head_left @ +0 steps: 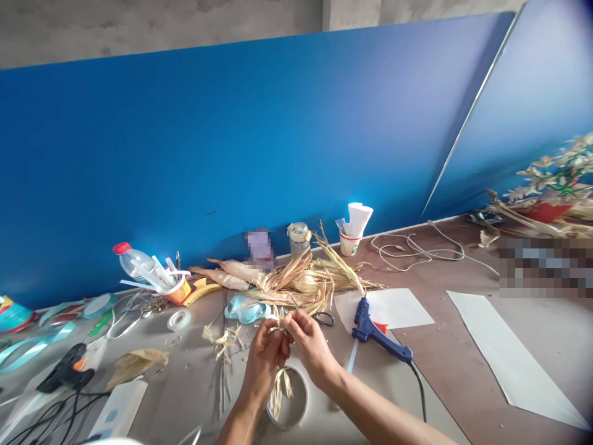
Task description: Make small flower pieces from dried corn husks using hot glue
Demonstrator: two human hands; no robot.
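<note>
My left hand (267,349) and my right hand (311,346) meet above the table, both closed with fingertips pinched around a small pale corn husk piece (279,315). Its lower part is hidden by the fingers. Beneath them a white roll-like ring (306,402) lies on the table, with cut husk petals (280,390) inside it. Just beyond the hands is a heap of dry corn husks (306,281). The loops of black-handled scissors (324,318) show to the right of my fingers. A blue hot glue gun (382,337) rests on white paper (412,307) farther right.
Thin wire stems (221,386) and husk scraps (225,340) lie left of my hands. Behind them are light blue ribbon (248,309), a tape roll (178,319) and an orange cup (180,290) of tools. A black glue gun (69,368) with tangled cables sits far left. White cable (419,250) curls at back right.
</note>
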